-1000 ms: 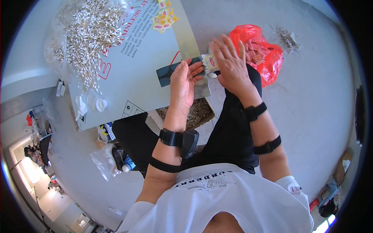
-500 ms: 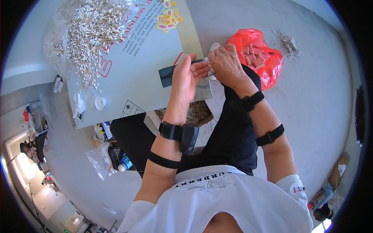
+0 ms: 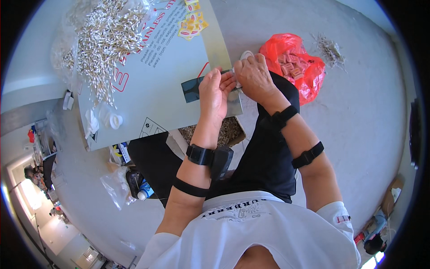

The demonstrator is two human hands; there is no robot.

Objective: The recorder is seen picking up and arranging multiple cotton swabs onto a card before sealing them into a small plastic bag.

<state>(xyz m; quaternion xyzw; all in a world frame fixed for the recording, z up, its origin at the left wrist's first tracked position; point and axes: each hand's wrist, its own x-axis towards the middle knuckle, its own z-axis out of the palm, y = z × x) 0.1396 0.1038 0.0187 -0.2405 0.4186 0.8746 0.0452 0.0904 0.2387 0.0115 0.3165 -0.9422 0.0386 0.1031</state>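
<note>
Over the right edge of the table, my two hands meet around a small whitish thing point(image 3: 238, 80). Fingers hide most of it, and its kind is unclear. My left hand point(image 3: 213, 93) is turned palm up, with its fingers curled against the left side of that thing. From the right, my right hand point(image 3: 255, 77) closes on it, back of the hand up and fingertips bent down. Beside my left hand, a dark rectangular patch point(image 3: 191, 90) lies on the table. A heap of cotton swabs point(image 3: 105, 42) spills from a clear plastic bag at the far left.
The table point(image 3: 165, 105) is covered in printed film. It bears yellow labels point(image 3: 193, 24) and a clear round plastic container point(image 3: 114, 120). Below its edge stands a carton of thin sticks point(image 3: 230, 130). A red bag of pink packets point(image 3: 316, 80) and loose sticks point(image 3: 330, 50) lie on the floor.
Both hands shift slightly to the left with the whitish thing between them. The right hand's fingers tilt down a little more over it.
</note>
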